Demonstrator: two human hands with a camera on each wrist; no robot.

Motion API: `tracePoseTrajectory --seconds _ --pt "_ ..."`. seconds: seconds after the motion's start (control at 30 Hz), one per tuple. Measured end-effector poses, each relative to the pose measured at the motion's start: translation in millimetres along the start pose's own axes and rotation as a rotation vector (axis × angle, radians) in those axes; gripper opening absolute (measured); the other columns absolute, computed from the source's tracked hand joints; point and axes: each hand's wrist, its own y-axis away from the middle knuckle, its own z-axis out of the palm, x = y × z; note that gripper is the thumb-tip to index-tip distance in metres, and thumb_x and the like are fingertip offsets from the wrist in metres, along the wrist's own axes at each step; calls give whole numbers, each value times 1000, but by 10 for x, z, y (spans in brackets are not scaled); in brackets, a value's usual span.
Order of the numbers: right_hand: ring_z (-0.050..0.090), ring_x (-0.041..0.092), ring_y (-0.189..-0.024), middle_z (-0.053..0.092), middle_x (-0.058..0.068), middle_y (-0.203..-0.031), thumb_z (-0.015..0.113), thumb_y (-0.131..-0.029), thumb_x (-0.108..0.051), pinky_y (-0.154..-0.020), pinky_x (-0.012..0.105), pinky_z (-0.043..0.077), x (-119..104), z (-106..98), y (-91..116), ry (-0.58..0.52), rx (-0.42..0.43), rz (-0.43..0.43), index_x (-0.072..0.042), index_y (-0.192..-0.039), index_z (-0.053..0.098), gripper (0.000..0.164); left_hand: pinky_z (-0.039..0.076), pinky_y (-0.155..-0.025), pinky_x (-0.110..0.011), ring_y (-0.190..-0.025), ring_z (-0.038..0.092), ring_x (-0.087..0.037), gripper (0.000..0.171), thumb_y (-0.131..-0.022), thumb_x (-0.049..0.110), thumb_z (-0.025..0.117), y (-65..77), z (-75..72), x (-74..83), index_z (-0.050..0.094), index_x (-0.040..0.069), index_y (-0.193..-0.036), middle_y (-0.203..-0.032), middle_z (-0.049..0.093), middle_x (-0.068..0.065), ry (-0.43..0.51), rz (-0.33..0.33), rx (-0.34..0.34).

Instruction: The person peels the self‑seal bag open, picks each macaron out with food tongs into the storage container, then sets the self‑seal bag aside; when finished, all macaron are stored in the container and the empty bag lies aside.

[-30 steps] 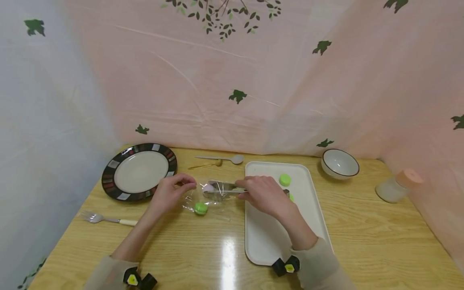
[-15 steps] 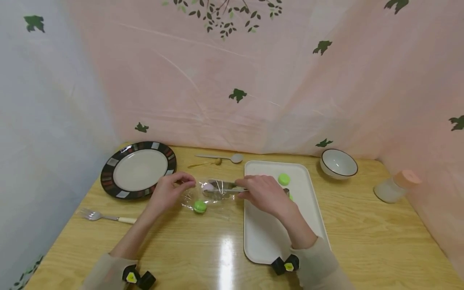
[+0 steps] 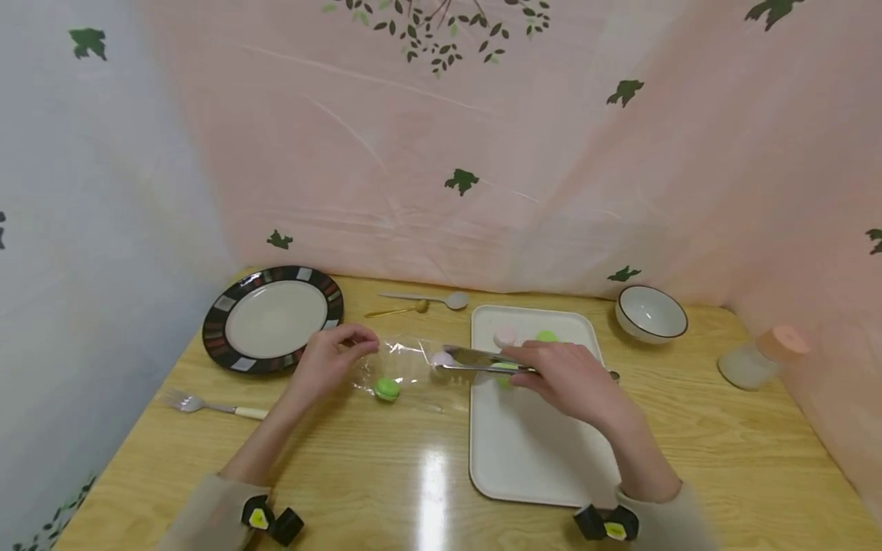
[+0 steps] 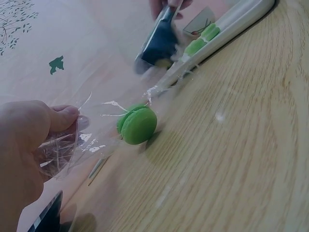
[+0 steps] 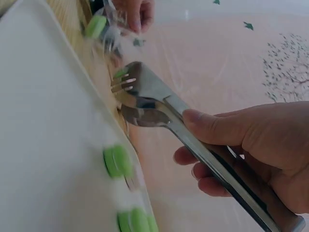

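Note:
My left hand [image 3: 331, 360] pinches the edge of a clear plastic bag [image 3: 408, 348] over the table. Inside the bag, a green macaron [image 4: 138, 125] shows close to the wood in the left wrist view. My right hand [image 3: 575, 383] grips metal tongs [image 5: 193, 142] with one fork-shaped and one spoon-shaped end. Their tips point left, toward the bag, from over the tray's left edge. A pale lilac macaron [image 3: 442, 358] appears right at the tips in the head view. Under and behind the tongs, green macarons [image 5: 118, 161] and a pale pink macaron [image 3: 504, 337] lie on the tray.
The white tray [image 3: 524, 467] lies right of centre. Left are a dark-rimmed plate [image 3: 276, 317] and a fork [image 3: 207, 405]. Behind the bag lie a spoon [image 3: 455, 300] and a small gold utensil [image 3: 400, 311]. A bowl [image 3: 651, 314] and an orange-lidded jar [image 3: 754, 360] stand right.
My right hand has drawn the tongs to the right, away from the left hand, and the pale lilac macaron has shifted right with their tips. The left hand still holds the bag.

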Motion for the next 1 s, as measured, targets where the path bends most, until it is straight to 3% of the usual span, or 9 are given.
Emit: tracePoseTrajectory --seconds 0.23,0.47,1.0 --pt "43 -2 -61 54 -23 -77 69 -84 -35 -54 16 34 371 -97 508 16 16 51 -29 -114 66 31 52 -76 -29 -81 64 -8 5 -87 26 66 -24 14 -6 69 23 -90 -87 71 9 2 23 -1" --pt "45 -8 -65 56 -27 -81 71 -82 -36 -56 15 37 519 -136 858 19 42 52 -34 -114 65 33 52 -75 -28 -81 63 -7 4 -87 26 67 -15 9 -17 69 24 -89 -86 71 9 -8 41 5" --pt "47 -11 -69 57 -30 -84 71 -82 -32 -59 16 41 472 -109 926 -12 -77 13 -32 -115 65 34 52 -76 -27 -80 64 -7 4 -87 25 68 -14 12 -9 69 23 -90 -86 71 9 18 34 5"
